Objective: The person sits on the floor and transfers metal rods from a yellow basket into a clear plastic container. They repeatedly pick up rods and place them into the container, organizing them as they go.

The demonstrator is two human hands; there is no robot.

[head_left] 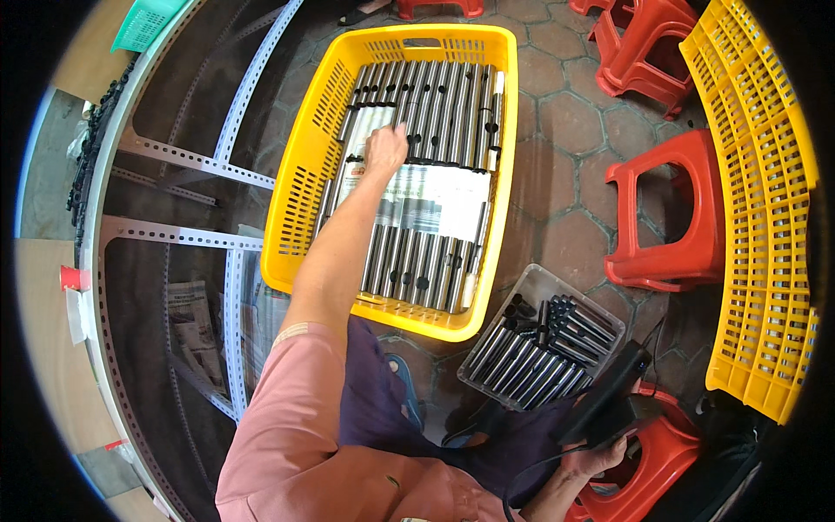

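Note:
My left hand (384, 150) reaches into a yellow plastic basket (511, 130) and is closed over the layered metal tubes (426, 87), next to a sheet of newspaper (444, 193). What its fingers hold, if anything, is hidden under the hand. Shiny tubes with dark ends and dark holes lie in rows above and below the newspaper. Low on the right, my right hand (600, 457) is closed at the lower side of a black box-shaped device (604, 409) with a cable, beside a red stool. The device hides part of its fingers.
A grey plastic bin (532, 277) of short dark tubes stands right of my legs. Red plastic stools (670, 213) and a tall yellow crate (765, 200) line the right side. A perforated metal rack frame (187, 230) stands on the left, near a green basket (143, 24).

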